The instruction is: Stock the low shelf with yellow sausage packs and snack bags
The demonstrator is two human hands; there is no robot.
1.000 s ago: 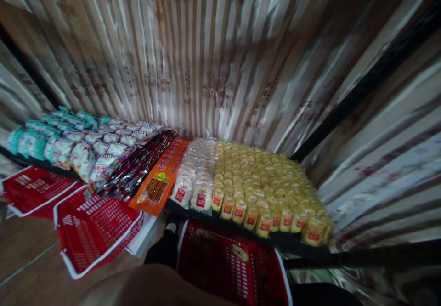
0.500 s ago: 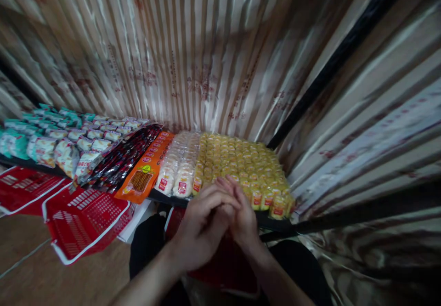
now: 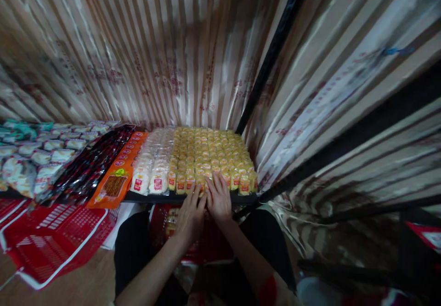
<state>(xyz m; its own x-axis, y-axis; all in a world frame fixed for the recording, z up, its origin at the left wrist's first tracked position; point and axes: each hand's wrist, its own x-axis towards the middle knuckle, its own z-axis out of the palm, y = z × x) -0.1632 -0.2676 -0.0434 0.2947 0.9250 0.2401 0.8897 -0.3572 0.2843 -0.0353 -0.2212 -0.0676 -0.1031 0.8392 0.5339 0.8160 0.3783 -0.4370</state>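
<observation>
- Resting at the near edge of the yellow packs [image 3: 210, 152], the left hand [image 3: 189, 214] and right hand [image 3: 220, 202] lie side by side, fingers stretched forward.
- Grip: both look released, with no pack visibly clasped.
- The step in hand seems to be evening the front row of yellow packs by touch; this is a judgement.
- The next move likely calls for light, level pressure, since the yellow packs stand closely ranked and a hard push could upset neighbouring rows.
- The yellow packs sit on a black shelf [image 3: 245, 199]; left of them come white packs [image 3: 151, 168], an orange bag [image 3: 115, 177], then dark packs [image 3: 96, 159].
- Below the yellow packs, between the knees, is a red basket [image 3: 213, 251] with some items inside, too dim to identify.
- Behind the yellow packs hangs striped sheeting [image 3: 193, 44], a black post [image 3: 272, 53] before it.
- The room is dim; brown floor [image 3: 96, 269] shows below and left of the yellow packs.
</observation>
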